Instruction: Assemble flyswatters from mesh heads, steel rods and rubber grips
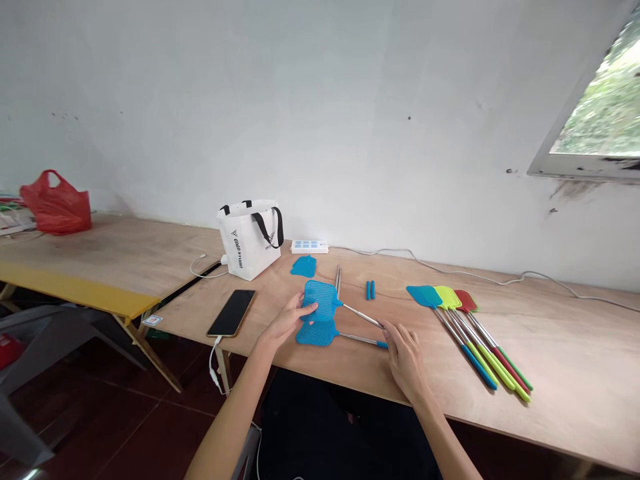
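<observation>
My left hand (289, 321) grips the blue mesh head of a fly swatter (320, 299) just above the table. My right hand (404, 355) is closed on the far end of that swatter's thin metal rod (361, 315). A second blue fly swatter (317, 333) lies flat under the first, its rod running right to a blue tip by my right hand. A loose blue swatter head (303, 266), spare metal rods (339, 279) and two short blue handle grips (370, 289) lie further back.
A row of finished swatters (470, 333) in blue, green, yellow and red lies to the right. A black phone (231, 312) on a cable, a white tote bag (250, 238) and a power strip (309, 246) stand left. A red plastic bag (55, 203) sits on the neighbouring table.
</observation>
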